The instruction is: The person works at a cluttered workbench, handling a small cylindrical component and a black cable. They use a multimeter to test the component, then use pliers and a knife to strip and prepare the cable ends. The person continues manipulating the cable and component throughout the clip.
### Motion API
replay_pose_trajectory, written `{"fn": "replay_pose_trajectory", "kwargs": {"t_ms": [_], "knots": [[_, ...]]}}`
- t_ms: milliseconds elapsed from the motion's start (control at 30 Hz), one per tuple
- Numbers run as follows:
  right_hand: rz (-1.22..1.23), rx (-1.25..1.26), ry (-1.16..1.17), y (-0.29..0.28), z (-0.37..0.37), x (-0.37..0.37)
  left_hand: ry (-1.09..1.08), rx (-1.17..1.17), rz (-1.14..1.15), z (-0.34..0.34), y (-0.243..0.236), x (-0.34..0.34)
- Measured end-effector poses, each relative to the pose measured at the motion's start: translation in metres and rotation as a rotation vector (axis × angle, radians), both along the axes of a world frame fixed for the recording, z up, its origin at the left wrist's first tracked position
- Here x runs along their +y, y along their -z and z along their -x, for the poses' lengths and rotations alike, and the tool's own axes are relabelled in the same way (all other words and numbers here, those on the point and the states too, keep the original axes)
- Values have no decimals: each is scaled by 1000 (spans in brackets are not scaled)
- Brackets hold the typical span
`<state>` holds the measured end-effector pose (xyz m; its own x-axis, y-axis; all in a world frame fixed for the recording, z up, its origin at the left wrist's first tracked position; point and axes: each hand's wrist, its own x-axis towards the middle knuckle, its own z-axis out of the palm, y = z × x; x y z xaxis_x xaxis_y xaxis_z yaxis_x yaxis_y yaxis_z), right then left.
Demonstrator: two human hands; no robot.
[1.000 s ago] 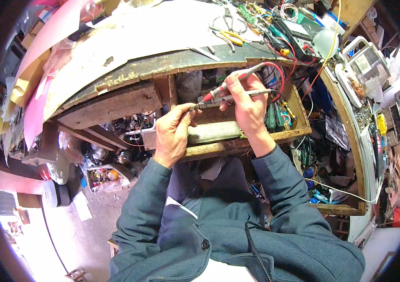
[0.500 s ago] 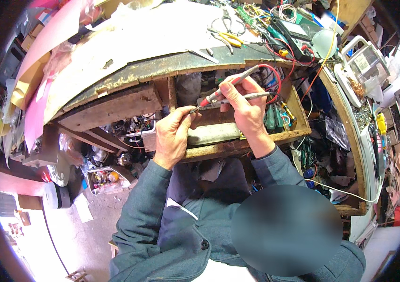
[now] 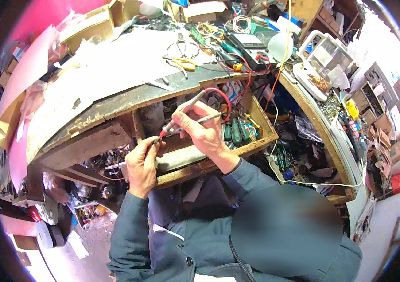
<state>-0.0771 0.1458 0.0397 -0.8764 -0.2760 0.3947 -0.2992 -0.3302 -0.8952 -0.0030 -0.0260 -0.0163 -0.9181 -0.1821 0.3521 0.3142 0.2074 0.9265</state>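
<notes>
Head view: left hand pinches a small part; right hand grasps a red probe; any wobble could make it slip.

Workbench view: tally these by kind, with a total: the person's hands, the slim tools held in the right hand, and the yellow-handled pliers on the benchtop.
Hands, left hand and right hand: 2
Slim tools, red-tipped probe and grey tool: 2
Yellow-handled pliers: 1
Total: 5
</notes>
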Motion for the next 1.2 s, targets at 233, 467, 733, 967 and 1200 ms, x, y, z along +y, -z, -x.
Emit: {"fn": "replay_pose_trajectory", "kwargs": {"t_ms": [233, 467, 733, 967, 1200], "knots": [[-53, 40, -41, 2, -2, 2, -7, 0, 27, -1, 2, -1], [-67, 31, -56, 4, 3, 5, -12, -20, 2, 0, -1, 1], [-5, -28, -145, 2, 3, 4, -5, 9, -26, -3, -4, 2], [-7, 12, 35, 3, -1, 5, -38, 71, 49, -2, -4, 4], [171, -53, 41, 5, 1, 2, -67, 21, -81, -3, 1, 4]]}}
